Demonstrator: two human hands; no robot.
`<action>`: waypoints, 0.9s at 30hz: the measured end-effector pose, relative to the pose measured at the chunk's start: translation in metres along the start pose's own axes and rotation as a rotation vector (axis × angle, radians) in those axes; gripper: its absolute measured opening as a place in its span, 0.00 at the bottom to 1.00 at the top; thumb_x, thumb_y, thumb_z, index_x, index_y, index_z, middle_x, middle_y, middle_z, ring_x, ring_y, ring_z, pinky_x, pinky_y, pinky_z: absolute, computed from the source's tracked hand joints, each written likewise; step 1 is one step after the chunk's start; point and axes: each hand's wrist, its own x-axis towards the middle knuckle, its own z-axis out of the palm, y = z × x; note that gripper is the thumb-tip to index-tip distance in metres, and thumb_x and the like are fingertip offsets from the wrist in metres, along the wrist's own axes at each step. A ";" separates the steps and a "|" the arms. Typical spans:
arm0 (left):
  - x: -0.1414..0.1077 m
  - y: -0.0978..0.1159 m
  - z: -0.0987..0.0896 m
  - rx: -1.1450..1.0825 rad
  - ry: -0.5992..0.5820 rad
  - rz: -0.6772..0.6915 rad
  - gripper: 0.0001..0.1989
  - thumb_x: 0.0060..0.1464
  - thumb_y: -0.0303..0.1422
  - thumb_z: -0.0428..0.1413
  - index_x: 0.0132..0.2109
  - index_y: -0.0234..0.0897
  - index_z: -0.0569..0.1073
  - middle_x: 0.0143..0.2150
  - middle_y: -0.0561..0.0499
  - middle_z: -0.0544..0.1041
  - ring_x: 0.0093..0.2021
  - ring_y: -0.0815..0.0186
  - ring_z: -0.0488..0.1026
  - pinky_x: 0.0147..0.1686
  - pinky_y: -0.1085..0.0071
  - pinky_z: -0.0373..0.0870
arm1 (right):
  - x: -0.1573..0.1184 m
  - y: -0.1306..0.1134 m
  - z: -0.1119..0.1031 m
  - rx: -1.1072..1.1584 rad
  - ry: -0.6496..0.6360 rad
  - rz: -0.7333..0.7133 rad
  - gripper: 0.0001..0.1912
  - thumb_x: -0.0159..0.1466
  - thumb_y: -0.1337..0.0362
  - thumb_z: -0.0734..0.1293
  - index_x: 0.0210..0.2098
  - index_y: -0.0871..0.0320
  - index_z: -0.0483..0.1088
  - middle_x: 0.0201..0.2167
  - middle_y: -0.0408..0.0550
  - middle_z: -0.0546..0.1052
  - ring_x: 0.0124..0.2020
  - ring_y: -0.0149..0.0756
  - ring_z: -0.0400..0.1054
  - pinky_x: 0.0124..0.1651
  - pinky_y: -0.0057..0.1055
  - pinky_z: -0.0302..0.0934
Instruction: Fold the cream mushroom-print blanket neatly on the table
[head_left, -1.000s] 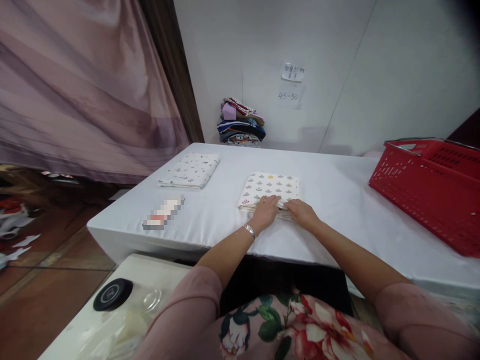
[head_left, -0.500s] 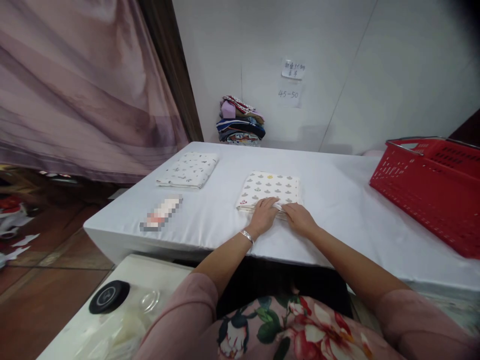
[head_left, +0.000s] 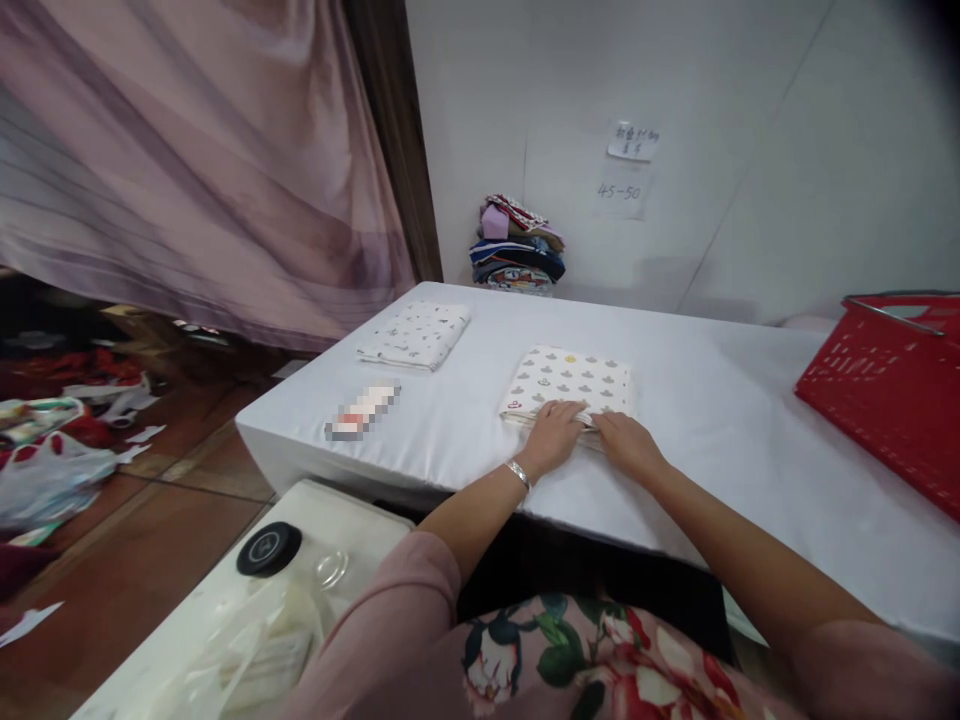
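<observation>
A folded white cloth (head_left: 574, 378) printed with grey hat-like shapes and a yellow mark lies flat on the white-covered table (head_left: 720, 440). At its near edge, my left hand (head_left: 555, 436) rests with its fingers over the top layer, closed on the fabric. Close beside it, my right hand (head_left: 628, 444) also grips that edge, fingers bent and pressed together. Both thumbs are mostly hidden. A second folded cloth (head_left: 417, 336), white with small dark prints, lies farther left, apart from both hands.
A blurred-out flat object (head_left: 364, 410) lies on the table's left part. A red basket (head_left: 889, 385) stands at the right. Stacked fabrics (head_left: 517, 245) sit by the wall behind. Near my left arm, a white surface (head_left: 352, 510) holds a black round object (head_left: 269, 549) and a plastic bag (head_left: 262, 640).
The view has turned to the left, so everything appears farther right. Both hands stay at the near edge of the folded cloth, which looks the same.
</observation>
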 end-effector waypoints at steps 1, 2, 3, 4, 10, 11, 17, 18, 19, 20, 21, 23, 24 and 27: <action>-0.001 -0.002 0.000 0.016 0.009 -0.005 0.10 0.60 0.30 0.48 0.39 0.40 0.75 0.58 0.51 0.68 0.59 0.63 0.61 0.60 0.57 0.54 | -0.001 0.001 0.000 -0.005 0.004 0.010 0.18 0.65 0.70 0.56 0.53 0.62 0.66 0.44 0.55 0.73 0.44 0.41 0.66 0.46 0.33 0.58; -0.002 -0.004 -0.001 0.032 0.021 -0.015 0.10 0.60 0.30 0.48 0.38 0.40 0.75 0.58 0.51 0.69 0.59 0.63 0.61 0.60 0.56 0.54 | -0.002 0.001 0.000 -0.007 0.011 0.020 0.18 0.65 0.70 0.56 0.53 0.62 0.66 0.45 0.54 0.73 0.44 0.41 0.66 0.45 0.33 0.58; -0.004 -0.007 -0.001 0.047 0.031 -0.024 0.10 0.60 0.29 0.49 0.38 0.41 0.75 0.58 0.51 0.69 0.59 0.63 0.61 0.60 0.56 0.54 | -0.002 0.002 0.000 -0.009 0.018 0.026 0.18 0.66 0.69 0.56 0.53 0.62 0.66 0.45 0.54 0.73 0.44 0.41 0.66 0.45 0.33 0.59; -0.006 -0.011 -0.003 0.062 0.039 -0.032 0.10 0.59 0.29 0.49 0.37 0.41 0.75 0.58 0.51 0.69 0.59 0.62 0.61 0.60 0.56 0.54 | -0.003 0.002 0.000 -0.010 0.025 0.027 0.18 0.66 0.69 0.56 0.53 0.62 0.66 0.45 0.54 0.73 0.44 0.41 0.66 0.45 0.34 0.59; -0.017 -0.034 -0.018 0.144 0.031 -0.116 0.09 0.58 0.29 0.50 0.35 0.39 0.75 0.57 0.49 0.69 0.59 0.60 0.62 0.60 0.53 0.55 | -0.002 0.003 0.002 -0.005 0.037 0.015 0.18 0.65 0.68 0.56 0.52 0.62 0.67 0.46 0.55 0.73 0.45 0.41 0.66 0.46 0.34 0.60; -0.019 -0.036 -0.021 0.156 0.031 -0.134 0.09 0.58 0.29 0.50 0.35 0.39 0.75 0.57 0.49 0.69 0.59 0.59 0.62 0.59 0.53 0.55 | -0.002 0.004 0.004 0.003 0.042 0.013 0.17 0.65 0.68 0.57 0.52 0.61 0.67 0.46 0.55 0.73 0.45 0.41 0.66 0.46 0.34 0.60; -0.026 -0.047 -0.023 0.208 0.020 -0.140 0.11 0.59 0.28 0.48 0.36 0.39 0.76 0.59 0.49 0.68 0.59 0.58 0.61 0.59 0.52 0.56 | -0.003 0.011 0.013 0.093 0.102 0.054 0.19 0.66 0.67 0.55 0.54 0.58 0.65 0.48 0.52 0.73 0.47 0.40 0.66 0.43 0.33 0.61; -0.027 -0.048 -0.022 0.211 0.015 -0.142 0.12 0.59 0.27 0.48 0.37 0.39 0.76 0.59 0.49 0.67 0.59 0.58 0.61 0.59 0.52 0.55 | -0.003 0.012 0.014 0.103 0.104 0.056 0.19 0.66 0.66 0.55 0.55 0.58 0.64 0.48 0.51 0.73 0.47 0.40 0.66 0.42 0.33 0.61; -0.028 -0.049 -0.022 0.211 0.011 -0.143 0.12 0.59 0.26 0.48 0.38 0.39 0.76 0.60 0.49 0.67 0.59 0.58 0.61 0.59 0.52 0.55 | -0.003 0.013 0.014 0.111 0.103 0.056 0.20 0.66 0.66 0.55 0.56 0.57 0.64 0.48 0.51 0.73 0.47 0.40 0.66 0.42 0.33 0.61; -0.028 -0.050 -0.021 0.208 0.007 -0.143 0.12 0.59 0.26 0.48 0.39 0.40 0.76 0.60 0.49 0.66 0.59 0.58 0.61 0.59 0.52 0.55 | -0.003 0.013 0.015 0.116 0.103 0.055 0.20 0.66 0.66 0.55 0.56 0.57 0.63 0.47 0.50 0.73 0.47 0.40 0.66 0.42 0.32 0.61; -0.028 -0.050 -0.020 0.206 0.003 -0.141 0.12 0.58 0.25 0.47 0.40 0.40 0.75 0.60 0.48 0.66 0.60 0.58 0.61 0.59 0.52 0.55 | -0.003 0.013 0.015 0.119 0.103 0.052 0.20 0.66 0.66 0.55 0.57 0.57 0.63 0.47 0.50 0.73 0.46 0.40 0.66 0.42 0.32 0.61; -0.026 -0.051 -0.020 0.205 0.000 -0.138 0.13 0.58 0.24 0.47 0.40 0.39 0.75 0.60 0.47 0.66 0.60 0.58 0.61 0.59 0.52 0.54 | -0.003 0.012 0.014 0.116 0.097 0.048 0.21 0.66 0.66 0.55 0.57 0.57 0.62 0.47 0.50 0.73 0.46 0.40 0.65 0.42 0.32 0.60; -0.025 -0.052 -0.020 0.206 -0.001 -0.135 0.12 0.58 0.24 0.47 0.39 0.38 0.75 0.60 0.47 0.66 0.60 0.58 0.60 0.60 0.52 0.54 | -0.002 0.012 0.013 0.110 0.093 0.046 0.21 0.66 0.66 0.55 0.57 0.57 0.62 0.46 0.51 0.73 0.46 0.40 0.65 0.41 0.32 0.60; -0.024 -0.054 -0.023 0.201 -0.007 -0.101 0.12 0.58 0.24 0.47 0.37 0.37 0.75 0.60 0.47 0.66 0.61 0.59 0.59 0.60 0.54 0.53 | -0.003 0.010 0.012 0.087 0.088 0.039 0.21 0.65 0.67 0.55 0.57 0.57 0.62 0.45 0.51 0.73 0.45 0.40 0.65 0.40 0.32 0.60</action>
